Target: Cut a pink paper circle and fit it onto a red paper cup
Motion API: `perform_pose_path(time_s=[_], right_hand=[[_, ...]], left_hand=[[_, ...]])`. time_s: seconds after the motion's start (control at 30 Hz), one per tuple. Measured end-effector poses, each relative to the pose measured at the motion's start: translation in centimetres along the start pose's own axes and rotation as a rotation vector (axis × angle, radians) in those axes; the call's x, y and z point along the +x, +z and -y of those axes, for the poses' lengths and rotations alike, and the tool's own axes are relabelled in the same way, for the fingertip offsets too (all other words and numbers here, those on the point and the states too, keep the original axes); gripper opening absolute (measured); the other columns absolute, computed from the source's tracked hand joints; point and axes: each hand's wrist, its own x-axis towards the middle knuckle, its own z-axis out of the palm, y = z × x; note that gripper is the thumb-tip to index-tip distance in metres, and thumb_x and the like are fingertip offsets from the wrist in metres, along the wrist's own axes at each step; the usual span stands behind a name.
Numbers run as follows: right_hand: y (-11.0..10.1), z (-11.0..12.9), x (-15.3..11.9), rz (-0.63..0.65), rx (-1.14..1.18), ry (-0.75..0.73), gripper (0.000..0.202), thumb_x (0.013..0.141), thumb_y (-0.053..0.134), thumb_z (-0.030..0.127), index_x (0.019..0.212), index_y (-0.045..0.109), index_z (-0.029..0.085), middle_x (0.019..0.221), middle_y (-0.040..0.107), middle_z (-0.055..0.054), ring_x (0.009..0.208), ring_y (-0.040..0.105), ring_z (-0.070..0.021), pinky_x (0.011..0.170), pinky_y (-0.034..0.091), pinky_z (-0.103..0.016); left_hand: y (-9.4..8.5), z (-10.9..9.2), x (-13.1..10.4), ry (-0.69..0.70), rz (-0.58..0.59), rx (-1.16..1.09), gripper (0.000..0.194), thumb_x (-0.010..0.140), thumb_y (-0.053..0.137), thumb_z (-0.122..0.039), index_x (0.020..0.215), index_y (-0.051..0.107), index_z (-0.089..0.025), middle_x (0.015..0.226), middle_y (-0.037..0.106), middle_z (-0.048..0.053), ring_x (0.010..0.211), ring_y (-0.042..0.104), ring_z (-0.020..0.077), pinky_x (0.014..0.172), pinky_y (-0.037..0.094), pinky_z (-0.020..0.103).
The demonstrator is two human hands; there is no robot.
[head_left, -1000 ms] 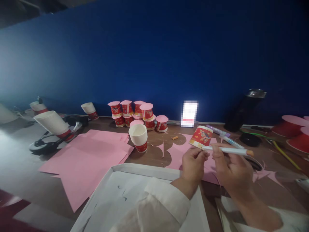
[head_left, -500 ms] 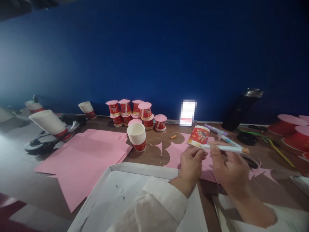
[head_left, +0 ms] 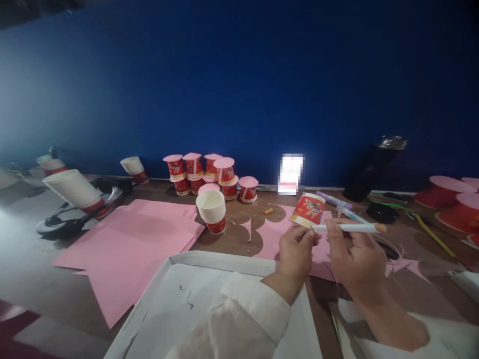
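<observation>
My left hand (head_left: 297, 254) is closed on the lower rim of a red paper cup (head_left: 309, 208) printed with a colourful figure and a gold band. The cup is tilted over cut pink paper (head_left: 273, 237). In my right hand (head_left: 359, 259) is a slim white pen (head_left: 357, 228) with an orange end, its tip pointing left. That tip is at the cup's rim beside my left fingertips; whether it touches cannot be made out. A small orange piece (head_left: 268, 211) lies on the brown table to the left of the cup.
A stack of white-and-red paper cups (head_left: 211, 209) stands left of my hands. Behind it are several red cups topped with pink discs (head_left: 224, 172). Pink sheets (head_left: 138, 239), a white tray (head_left: 224, 258), a bright blurred screen (head_left: 291, 174) and a dark bottle (head_left: 374, 167) are around.
Both hands keep their hold on the cup and pen. The pen has tipped slightly nearer to level, its tip a little lower; otherwise the view has barely shifted.
</observation>
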Motion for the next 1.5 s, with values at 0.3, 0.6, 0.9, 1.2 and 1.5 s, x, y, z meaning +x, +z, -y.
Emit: perform_pose_path(time_s=[0.3,0.6,0.9,1.2,1.5], right_hand=[[-0.1,0.24,-0.03,0.013,0.049,-0.015,0.035,0.102,0.054,0.046,0.099,0.076,0.019,0.077,0.076,-0.01,0.079,0.074,-0.0275,0.078,0.055,-0.039],[-0.28,0.47,0.1,0.026,0.048,-0.024,0.036,0.102,0.054,0.046,0.099,0.077,0.018,0.074,0.075,-0.01,0.076,0.073,-0.0273,0.077,0.055,-0.039],[-0.09,0.38,-0.08,-0.03,0.018,-0.068,0.025,0.102,0.059,0.038,0.105,0.078,0.021,0.099,0.081,-0.012,0.095,0.076,-0.0279,0.087,0.057,-0.039],[-0.16,0.63,0.19,-0.018,0.044,-0.127,0.025,0.102,0.059,0.035,0.102,0.078,0.019,0.1,0.082,-0.013,0.096,0.077,-0.0279,0.088,0.058,-0.039],[-0.19,0.42,0.05,-0.018,0.072,-0.148,0.019,0.1,0.063,0.031,0.101,0.077,0.019,0.1,0.082,-0.012,0.097,0.078,-0.0275,0.088,0.058,-0.037]], left_hand=[[0.09,-0.29,-0.08,-0.017,-0.002,-0.011,0.015,0.08,0.066,-0.023,0.068,0.071,-0.016,0.076,0.069,0.004,0.072,0.064,0.015,0.078,0.057,0.031],[0.1,-0.49,-0.14,-0.031,-0.005,-0.001,0.015,0.081,0.065,-0.022,0.069,0.07,-0.016,0.076,0.068,0.004,0.072,0.064,0.0153,0.078,0.056,0.031],[-0.01,0.14,-0.01,-0.011,-0.003,-0.003,0.015,0.08,0.068,-0.026,0.07,0.072,-0.016,0.077,0.069,0.004,0.072,0.064,0.0155,0.078,0.057,0.032],[0.11,0.17,0.07,-0.015,-0.004,-0.014,0.013,0.08,0.066,-0.022,0.069,0.071,-0.016,0.074,0.067,0.003,0.072,0.063,0.0148,0.078,0.056,0.031],[0.12,0.21,0.06,0.005,0.015,-0.045,0.011,0.075,0.063,-0.019,0.068,0.069,-0.015,0.076,0.065,0.003,0.072,0.062,0.0138,0.075,0.055,0.029]])
